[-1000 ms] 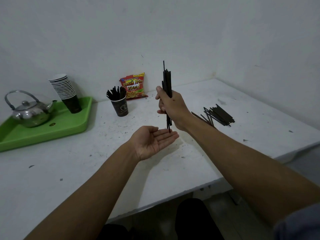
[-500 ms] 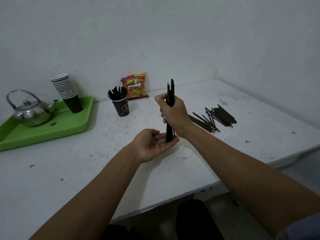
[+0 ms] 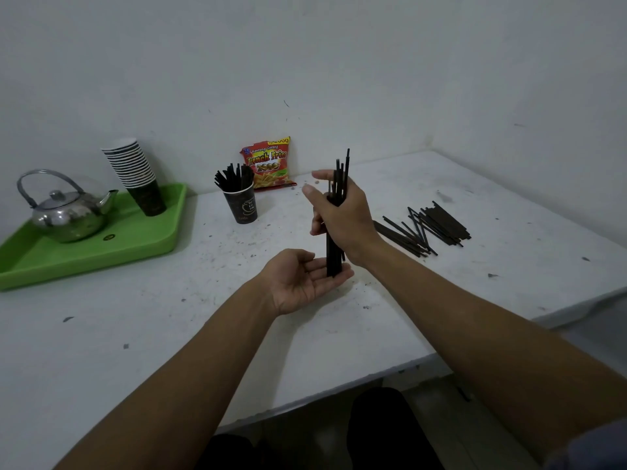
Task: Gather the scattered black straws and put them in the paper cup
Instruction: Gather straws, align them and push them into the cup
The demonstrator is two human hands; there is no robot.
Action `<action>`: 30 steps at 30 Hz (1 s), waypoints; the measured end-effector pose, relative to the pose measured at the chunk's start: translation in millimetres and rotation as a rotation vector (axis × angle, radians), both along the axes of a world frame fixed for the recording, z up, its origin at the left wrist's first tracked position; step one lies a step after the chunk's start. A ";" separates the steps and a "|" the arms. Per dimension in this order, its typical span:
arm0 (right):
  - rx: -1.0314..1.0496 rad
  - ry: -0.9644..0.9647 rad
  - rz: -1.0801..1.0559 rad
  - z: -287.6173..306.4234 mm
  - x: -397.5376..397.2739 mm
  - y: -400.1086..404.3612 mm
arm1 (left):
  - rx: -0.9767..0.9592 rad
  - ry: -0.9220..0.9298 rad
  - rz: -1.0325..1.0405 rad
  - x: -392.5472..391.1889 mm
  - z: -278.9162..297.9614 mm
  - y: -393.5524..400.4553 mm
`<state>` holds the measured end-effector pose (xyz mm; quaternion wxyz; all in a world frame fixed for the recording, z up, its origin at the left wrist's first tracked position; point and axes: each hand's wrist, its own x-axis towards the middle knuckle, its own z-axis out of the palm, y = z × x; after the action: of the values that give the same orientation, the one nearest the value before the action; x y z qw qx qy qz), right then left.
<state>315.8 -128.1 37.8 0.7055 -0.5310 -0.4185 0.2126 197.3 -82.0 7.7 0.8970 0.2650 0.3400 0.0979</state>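
Bundle axis: black straws [image 3: 336,239] stood upright, lower ends on open left palm [image 3: 305,283].
Right hand [image 3: 342,215]: fingers loosened around bundle.
Paper cup [image 3: 242,206]: far left; right hand nearer.

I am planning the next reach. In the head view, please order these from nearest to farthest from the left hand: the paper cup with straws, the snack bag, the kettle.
1. paper cup, beyond the left hand, slightly left
2. snack bag, behind the cup at the wall
3. kettle, far left on the green tray
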 end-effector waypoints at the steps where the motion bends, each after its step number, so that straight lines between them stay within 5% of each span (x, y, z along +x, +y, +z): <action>1: 0.001 0.000 0.006 -1.7 -0.1 0.4 | -0.001 -0.001 0.003 0.2 -0.1 -0.5; 16: -0.028 0.111 -0.017 7.9 3.6 26.1 | 0.153 0.124 0.030 -5.8 5.0 24.8; 22: -0.015 0.143 -0.046 19.9 4.9 79.9 | 0.466 0.307 0.182 -11.8 25.1 81.2; 30: 0.040 0.175 -0.117 50.4 10.2 178.4 | 1.115 0.653 0.482 -17.4 27.5 164.7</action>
<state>326.0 50.3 88.2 0.7609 -0.5198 -0.3279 0.2082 179.9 82.8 35.2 0.4315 0.6199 0.5409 0.3700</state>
